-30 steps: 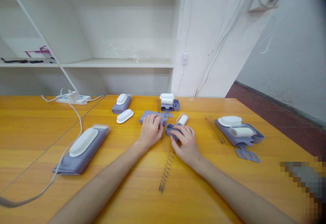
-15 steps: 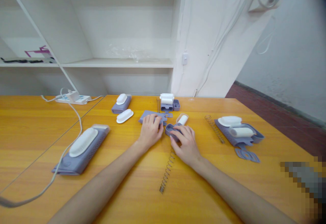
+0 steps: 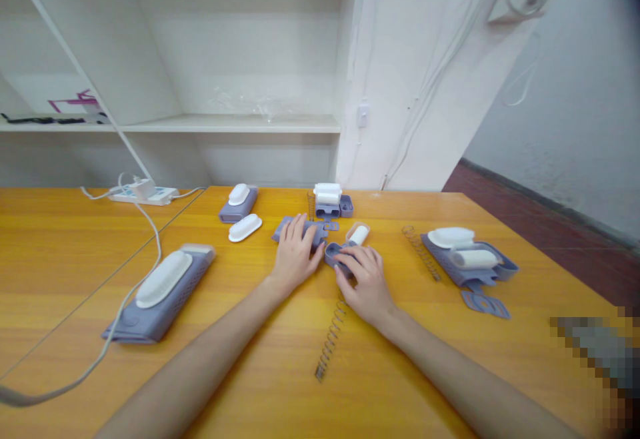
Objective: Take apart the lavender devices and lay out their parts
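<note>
My left hand (image 3: 296, 256) lies on a grey-purple plastic housing (image 3: 280, 227), its fingers stretched out and slightly apart across the top. Beside it, my right hand (image 3: 366, 287) has its thumb and fingers around a small open grey-purple plastic cap (image 3: 331, 252), partly hidden by the fingers. Just behind that hand lies a white cylinder (image 3: 359, 234) with a clear cover around it. A long metal coil spring (image 3: 330, 342) stretches across the table toward me from under the right hand.
A closed grey device with a white pad (image 3: 165, 279) lies at left, crossed by a white cable (image 3: 159, 246). An opened device (image 3: 453, 269) and another spring (image 3: 421, 252) are at right. Farther back are more devices, a loose white oval pad (image 3: 245, 228) and a power strip (image 3: 145, 192).
My left fingers have straightened and reached slightly farther over the housing. The right hand stays almost in place, and the spring's near end has shifted slightly right.
</note>
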